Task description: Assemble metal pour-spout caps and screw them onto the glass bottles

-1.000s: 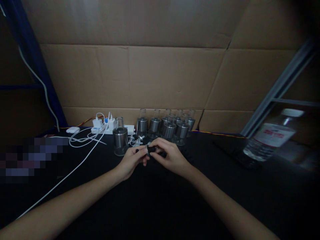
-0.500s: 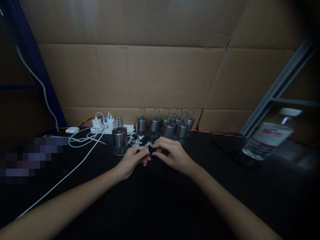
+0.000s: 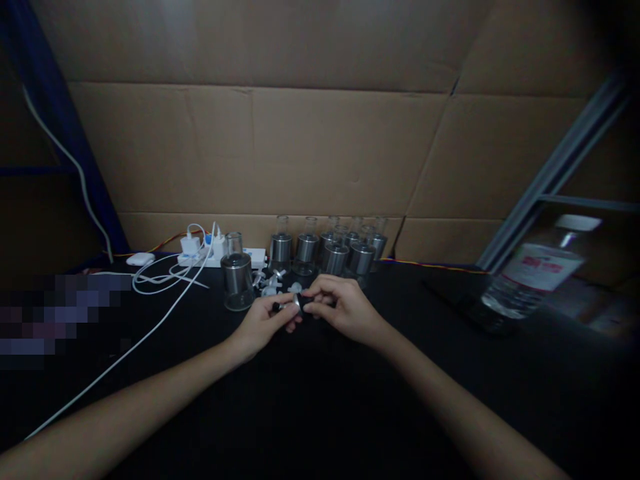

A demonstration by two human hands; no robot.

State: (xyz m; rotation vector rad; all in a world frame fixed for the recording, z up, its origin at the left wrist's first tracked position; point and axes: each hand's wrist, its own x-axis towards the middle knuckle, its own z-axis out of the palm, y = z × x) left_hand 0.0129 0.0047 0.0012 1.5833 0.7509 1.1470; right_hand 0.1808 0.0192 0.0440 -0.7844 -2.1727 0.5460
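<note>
My left hand and my right hand meet over the black table, fingers pinched together round a small dark part with a pale metal end. Both hands are closed on it. Just behind them lie a few small white pieces. A single metal-and-glass cylinder stands upright to the left of my left hand, apart from it. A cluster of several like cylinders stands in rows behind my hands against the cardboard wall.
A white power strip with chargers and looping white cables lie at the back left; one cable runs toward the near left. A clear water bottle stands at the right by a metal frame. Cardboard panels wall off the back.
My hands stay joined on the small part, with only slight shifts of the fingers. The view has drifted a little, so everything sits slightly higher and leftward in the picture.
</note>
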